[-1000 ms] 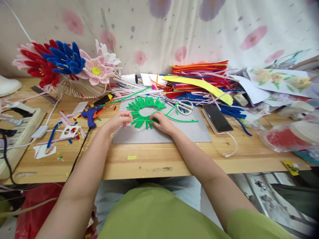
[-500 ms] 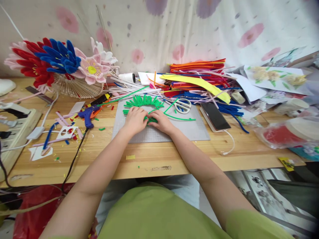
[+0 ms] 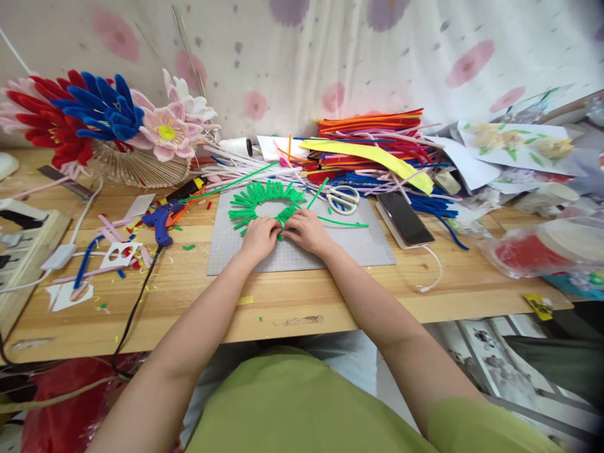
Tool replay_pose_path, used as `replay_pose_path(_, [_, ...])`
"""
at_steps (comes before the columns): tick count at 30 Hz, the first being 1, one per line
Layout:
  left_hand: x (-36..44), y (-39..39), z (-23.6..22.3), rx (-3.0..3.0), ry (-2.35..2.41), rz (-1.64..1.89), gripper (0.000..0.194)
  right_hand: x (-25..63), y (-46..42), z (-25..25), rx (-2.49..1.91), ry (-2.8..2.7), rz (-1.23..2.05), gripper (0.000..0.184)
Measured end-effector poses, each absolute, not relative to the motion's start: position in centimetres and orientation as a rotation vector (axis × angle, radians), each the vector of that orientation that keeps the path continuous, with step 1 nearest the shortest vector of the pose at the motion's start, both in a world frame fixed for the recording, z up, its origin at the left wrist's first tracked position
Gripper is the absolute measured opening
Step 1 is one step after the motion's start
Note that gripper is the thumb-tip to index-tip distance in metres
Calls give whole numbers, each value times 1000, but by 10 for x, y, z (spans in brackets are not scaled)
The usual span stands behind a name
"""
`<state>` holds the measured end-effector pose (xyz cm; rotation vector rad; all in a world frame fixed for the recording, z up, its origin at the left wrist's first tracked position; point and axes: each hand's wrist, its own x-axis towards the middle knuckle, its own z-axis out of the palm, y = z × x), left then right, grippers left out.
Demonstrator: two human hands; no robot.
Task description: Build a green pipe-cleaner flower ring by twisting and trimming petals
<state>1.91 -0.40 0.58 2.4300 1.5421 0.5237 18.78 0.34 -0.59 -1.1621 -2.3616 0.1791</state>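
A ring of green pipe cleaners point(image 3: 241, 202), bent into many loops, lies on the grey cutting mat point(image 3: 349, 251). My left hand point(image 3: 261, 238) is closed on the near side of the ring, its fingertips pinching the green loops. Close beside it, my right hand point(image 3: 306, 231) pinches the ring's near right part. The two hands' fingertips almost meet, and they hide the loops beneath them. Loose green stems stick out past my right hand, one slanting up and one reaching right across the mat. White-handled scissors point(image 3: 343, 199) rest at the mat's upper right.
A blue glue gun point(image 3: 161, 221) with a black cord lies left of the mat, among scraps. Bundles of coloured pipe cleaners point(image 3: 372, 126) are heaped behind. A phone point(image 3: 406, 219) sits to the right. Pipe-cleaner flowers point(image 3: 106, 110) stand at back left, near a power strip point(image 3: 29, 242).
My left hand has come right from the ring's left edge to its near side, beside my right hand, and closed on the loops. The view has shifted slightly right.
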Motion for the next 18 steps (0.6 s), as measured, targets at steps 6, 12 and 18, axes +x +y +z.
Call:
replay_pose_path(6, [18, -5, 5, 2373, 1513, 553, 16, 185, 4, -10, -1217, -2248, 253, 17])
replay_pose_path(12, [11, -5, 9, 2461, 1363, 511, 17, 186, 5, -9, -1181, -2283, 254, 19])
replay_pose_path(18, [11, -9, 11, 2488, 1368, 562, 15, 193, 8, -8, -1086, -2327, 244, 18])
